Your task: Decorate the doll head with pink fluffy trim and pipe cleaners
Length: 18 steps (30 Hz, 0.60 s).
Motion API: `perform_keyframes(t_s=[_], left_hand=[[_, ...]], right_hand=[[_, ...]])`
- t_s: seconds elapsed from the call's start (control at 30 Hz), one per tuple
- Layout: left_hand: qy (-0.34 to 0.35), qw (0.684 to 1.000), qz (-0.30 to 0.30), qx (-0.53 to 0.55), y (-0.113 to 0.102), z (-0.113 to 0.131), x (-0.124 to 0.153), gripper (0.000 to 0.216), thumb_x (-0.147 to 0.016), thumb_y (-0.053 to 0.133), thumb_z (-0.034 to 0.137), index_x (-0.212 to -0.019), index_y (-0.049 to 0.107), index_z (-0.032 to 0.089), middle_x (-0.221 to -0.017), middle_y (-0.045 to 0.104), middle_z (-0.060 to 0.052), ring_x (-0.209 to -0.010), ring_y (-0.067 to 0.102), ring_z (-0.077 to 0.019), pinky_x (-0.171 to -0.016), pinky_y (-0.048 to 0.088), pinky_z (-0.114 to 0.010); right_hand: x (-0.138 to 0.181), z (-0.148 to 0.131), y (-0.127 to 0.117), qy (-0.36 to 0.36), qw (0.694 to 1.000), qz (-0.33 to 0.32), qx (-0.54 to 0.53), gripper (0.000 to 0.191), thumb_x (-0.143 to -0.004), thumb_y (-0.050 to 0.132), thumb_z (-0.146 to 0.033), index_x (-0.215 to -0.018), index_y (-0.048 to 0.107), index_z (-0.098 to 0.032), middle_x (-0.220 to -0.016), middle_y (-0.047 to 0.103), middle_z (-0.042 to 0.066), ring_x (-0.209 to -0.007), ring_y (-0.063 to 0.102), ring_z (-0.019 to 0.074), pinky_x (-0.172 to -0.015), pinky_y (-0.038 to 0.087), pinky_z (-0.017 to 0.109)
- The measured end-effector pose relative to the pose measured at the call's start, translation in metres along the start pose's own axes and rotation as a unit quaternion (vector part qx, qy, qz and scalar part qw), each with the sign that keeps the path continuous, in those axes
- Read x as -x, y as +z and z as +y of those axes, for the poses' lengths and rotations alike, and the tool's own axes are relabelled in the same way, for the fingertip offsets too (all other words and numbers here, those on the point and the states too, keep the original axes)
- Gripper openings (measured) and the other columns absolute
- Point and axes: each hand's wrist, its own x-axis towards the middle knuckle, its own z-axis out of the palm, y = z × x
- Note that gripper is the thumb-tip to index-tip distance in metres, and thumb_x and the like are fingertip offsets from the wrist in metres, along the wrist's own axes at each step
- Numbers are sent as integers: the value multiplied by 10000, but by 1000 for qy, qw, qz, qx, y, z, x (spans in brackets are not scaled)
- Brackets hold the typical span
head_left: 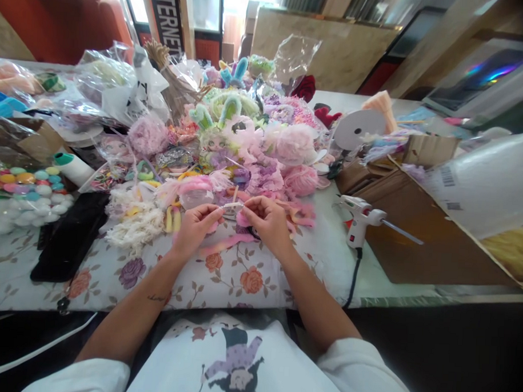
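Just above the front of the craft pile, my left hand (203, 219) and my right hand (267, 219) face each other with fingertips pinched. Between them stretches a small thin whitish strip (232, 206), each hand gripping one end; its exact kind is too small to make out. A fuzzy pink piece (242, 219) shows by my right fingertips, and I cannot tell whether they touch it. Beneath and behind the hands lie a pink-orange fuzzy strip (229, 240) and a pink yarn bundle (196, 191).
A white glue gun (355, 219) with a glue stick stands at right, its cord hanging over the table edge. Beside it leans a cardboard box (431, 236). A black phone-like slab (71, 235), white yarn (134, 226) and bagged pompoms (34, 194) lie at left. Behind sits a doll (216, 143).
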Motion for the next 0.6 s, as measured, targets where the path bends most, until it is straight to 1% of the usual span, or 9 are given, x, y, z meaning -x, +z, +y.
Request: perform_keyframes(t_s=[0.1, 0.23, 0.3, 0.43, 0.5, 0.6], left_hand=[[18, 999, 28, -30, -2, 1, 0, 327, -781, 701, 485, -819, 689, 160, -664, 612, -2, -542, 456, -92, -481, 315, -216], [37, 997, 41, -48, -3, 4, 2, 325, -786, 695, 479, -847, 689, 160, -666, 601, -3, -535, 458, -95, -475, 326, -215], [45, 996, 45, -55, -2, 5, 3, 316, -788, 693, 470, -858, 692, 161, -679, 609, -7, -539, 463, -98, -476, 333, -215], [61, 995, 47, -63, -1, 7, 5, 291, -807, 678, 451, -861, 696, 166, -691, 612, -8, -552, 477, -103, -483, 351, -214], [72, 993, 50, -78, 1, 7, 6, 287, -821, 661, 451, -851, 700, 169, -690, 617, -7, -556, 487, -106, -491, 364, -216], [97, 987, 52, -116, 2, 7, 7, 289, -851, 626, 449, -854, 712, 173, -702, 644, -12, -574, 518, -120, -535, 405, -229]], right_hand=[[2, 1, 2, 3, 1000, -7, 3, 204, -773, 693, -375, -819, 665, -178, -750, 682, 39, -628, 591, 151, -590, 469, 271], [3, 2, 4, 16, 1000, -9, 10, 224, -763, 705, -399, -795, 693, -177, -654, 657, 17, -536, 535, 132, -504, 422, 256], [2, 2, 6, 31, 999, -17, -6, 241, -750, 712, -413, -790, 699, -175, -636, 653, 12, -524, 531, 128, -486, 417, 249], [2, 1, 9, 60, 996, -33, -56, 283, -716, 729, -449, -772, 681, -175, -648, 654, 12, -548, 555, 136, -504, 441, 250], [3, 0, 11, 67, 995, -30, -72, 294, -706, 734, -459, -763, 665, -179, -643, 644, 11, -552, 558, 138, -513, 448, 253], [6, -1, 17, 58, 995, -5, -78, 275, -715, 722, -443, -749, 646, -181, -619, 618, 3, -532, 536, 128, -506, 435, 249]])
